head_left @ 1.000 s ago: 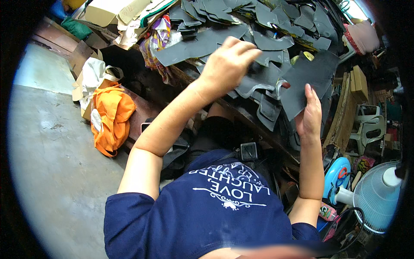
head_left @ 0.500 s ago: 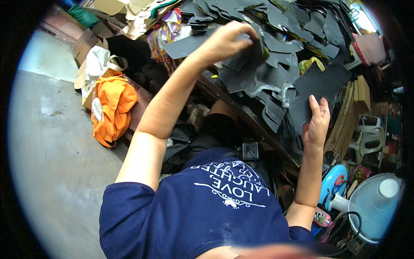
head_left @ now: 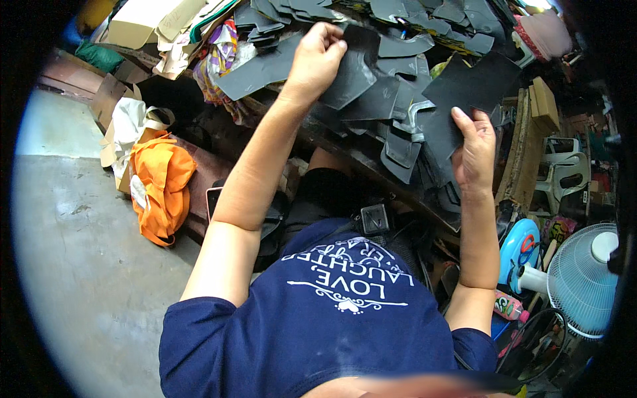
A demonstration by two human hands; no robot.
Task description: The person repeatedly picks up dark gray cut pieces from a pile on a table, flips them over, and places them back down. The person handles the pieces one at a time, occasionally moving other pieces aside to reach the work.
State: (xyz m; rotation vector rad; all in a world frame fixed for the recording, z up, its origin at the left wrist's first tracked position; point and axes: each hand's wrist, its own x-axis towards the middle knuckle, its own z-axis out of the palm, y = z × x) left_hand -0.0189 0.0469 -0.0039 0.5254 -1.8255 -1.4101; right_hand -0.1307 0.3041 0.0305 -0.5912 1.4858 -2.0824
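Note:
My left hand (head_left: 320,65) is closed, its thumb and fingertips pinching the edge of a flat black cut piece (head_left: 356,71) above the pile. Farther right, my right hand (head_left: 475,151) grips a larger black cut sheet (head_left: 458,93), the thumb lying on its face and the fingers partly hidden behind it. Between and beyond both hands spreads a heap of similar dark, thin, curved-edged pieces (head_left: 401,46) on the worktable. Another long black piece (head_left: 259,71) lies left of my left hand, next to a patterned cloth.
The worktable's dark front edge (head_left: 371,162) runs slantwise before me. An orange cloth bag (head_left: 161,189) and a white bag (head_left: 130,126) sit at the left. A white-and-blue fan (head_left: 576,282) stands at the lower right, near a pink bottle (head_left: 509,306). Cardboard pieces (head_left: 142,23) are stacked at the far left.
My left hand has moved left and now pinches a black piece by its edge. My right hand keeps hold of its sheet, and the whole view has shifted a little.

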